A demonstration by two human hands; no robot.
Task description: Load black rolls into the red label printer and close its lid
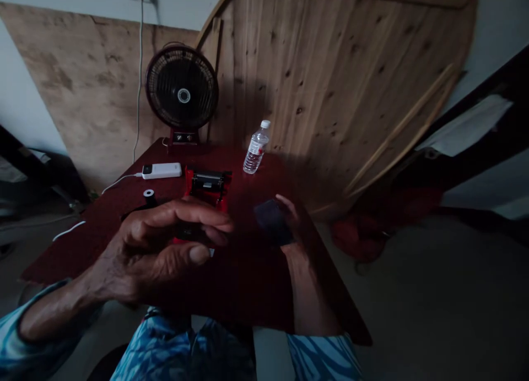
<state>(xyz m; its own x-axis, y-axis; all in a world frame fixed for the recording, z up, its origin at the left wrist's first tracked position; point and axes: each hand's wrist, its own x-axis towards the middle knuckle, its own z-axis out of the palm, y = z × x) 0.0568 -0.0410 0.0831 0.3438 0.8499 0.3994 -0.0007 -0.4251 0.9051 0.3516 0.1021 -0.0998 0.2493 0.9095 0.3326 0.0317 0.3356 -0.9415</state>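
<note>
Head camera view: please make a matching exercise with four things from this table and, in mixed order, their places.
Things:
1. round black electric fan
2. clear plastic water bottle
3. white rectangular power bank
4. small dark flat object
Places:
a. held in the right hand
b. back edge of the dark red table
c. lying left of the red and black device
d. standing right of that device
Pairs: 1-b, 2-d, 3-c, 4-a

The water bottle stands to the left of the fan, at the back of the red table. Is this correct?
Not quite. In the head view the water bottle is to the right of the fan, not to the left. It does stand at the back of the red table.
</note>
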